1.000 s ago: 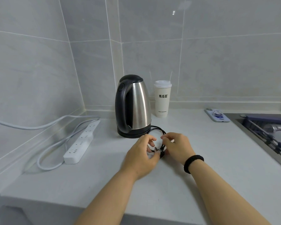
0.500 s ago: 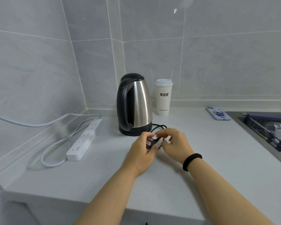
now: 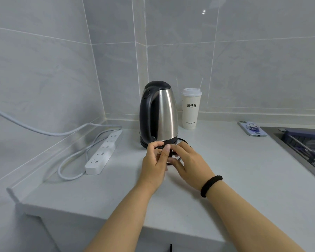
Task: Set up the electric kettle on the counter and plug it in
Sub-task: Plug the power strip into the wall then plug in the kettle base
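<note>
Both hands, left hand (image 3: 155, 163) and right hand (image 3: 190, 163), moved closer to kettle (image 3: 159, 113); I see both gripping its black cord (image 3: 172, 154).

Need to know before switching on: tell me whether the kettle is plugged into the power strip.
No: the power strip shows bare sockets, and both hands hold the kettle cord.

Both forearms reach forward, hands meeting. The left hand (image 3: 155, 160) curls its fingers (image 3: 165, 151) into a pinch; the right hand (image 3: 191, 164) faces it, fingers bent, a black band on its wrist.
</note>
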The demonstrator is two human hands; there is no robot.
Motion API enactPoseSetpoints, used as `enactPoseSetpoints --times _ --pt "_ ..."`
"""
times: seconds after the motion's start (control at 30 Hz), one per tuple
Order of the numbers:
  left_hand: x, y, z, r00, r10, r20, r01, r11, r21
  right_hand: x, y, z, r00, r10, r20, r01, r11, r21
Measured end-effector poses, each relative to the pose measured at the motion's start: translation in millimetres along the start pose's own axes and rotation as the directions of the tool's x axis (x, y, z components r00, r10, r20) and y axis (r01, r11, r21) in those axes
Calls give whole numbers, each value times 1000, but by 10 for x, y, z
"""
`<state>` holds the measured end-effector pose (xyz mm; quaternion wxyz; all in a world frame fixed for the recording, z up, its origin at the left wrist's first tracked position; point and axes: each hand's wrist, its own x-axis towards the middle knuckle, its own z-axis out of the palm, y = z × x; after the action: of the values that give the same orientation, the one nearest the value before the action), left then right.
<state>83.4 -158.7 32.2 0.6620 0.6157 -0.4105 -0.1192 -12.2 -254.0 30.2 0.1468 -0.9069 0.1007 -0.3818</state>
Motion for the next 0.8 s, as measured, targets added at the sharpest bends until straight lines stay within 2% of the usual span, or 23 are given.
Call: enactPoseSetpoints --times 0.13,0.3,0.43,0.67,0.8 --pt "-34 15 -116 999 -36 -31 35 999 -19 7 -113 108 999 -38 15 39 999 -28" --pt "-77 -5 -299 997 -36 -74 36 999 3 8 -289 218 998 5 68 -16 987 160" --pt "-117 -50 -522 988 37 -147 -23 995 101 73 -408 393 997 63 44 -72 963 261" --pt "-43 -121 -1007 907 111 -406 18 953 301 320 -652 781 986 161 38 -164 928 334" --pt "-48 -127 -1310 859 145 -490 56 927 372 463 -776 931 976 212 43 -214 915 342"
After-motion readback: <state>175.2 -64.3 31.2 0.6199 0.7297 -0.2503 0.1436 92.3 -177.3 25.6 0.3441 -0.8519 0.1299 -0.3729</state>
